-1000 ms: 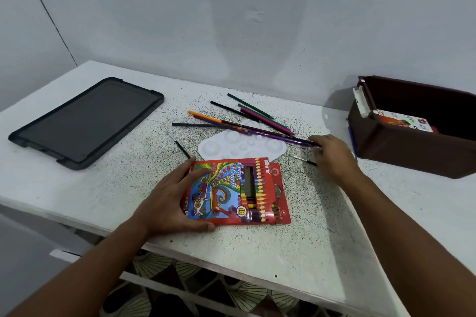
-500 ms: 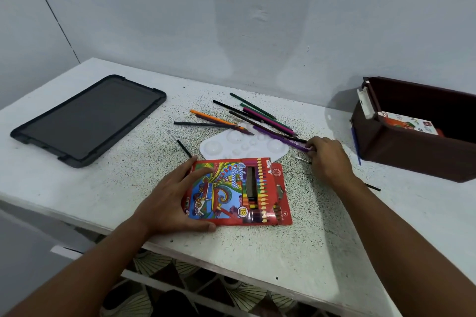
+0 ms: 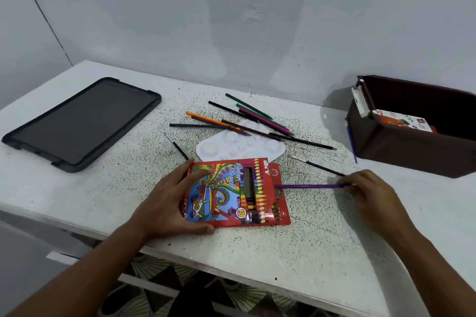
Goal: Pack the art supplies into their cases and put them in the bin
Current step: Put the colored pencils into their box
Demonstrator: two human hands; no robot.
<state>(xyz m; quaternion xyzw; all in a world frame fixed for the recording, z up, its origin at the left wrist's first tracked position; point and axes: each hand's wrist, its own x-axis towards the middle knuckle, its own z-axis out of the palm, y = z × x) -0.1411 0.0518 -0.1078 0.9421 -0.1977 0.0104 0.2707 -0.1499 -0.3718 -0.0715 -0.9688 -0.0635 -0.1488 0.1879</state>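
Pencil going into case, early in the packing.
Right hand (image 3: 371,193) pinches a slim purple colour pencil (image 3: 309,186), tip at the open right end of the flat red cardboard pencil case (image 3: 239,193); left hand (image 3: 170,203) grips the case on the white speckled table (image 3: 322,239). Next, likely: slide it in straight. Print reads "Color Pencil", "18". Dark brown plastic bin (image 3: 412,147) waits at right.

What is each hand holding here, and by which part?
The right hand pinches the purple pencil at its far end, tip at the red pencil case. The left hand grips that case by its left edge.
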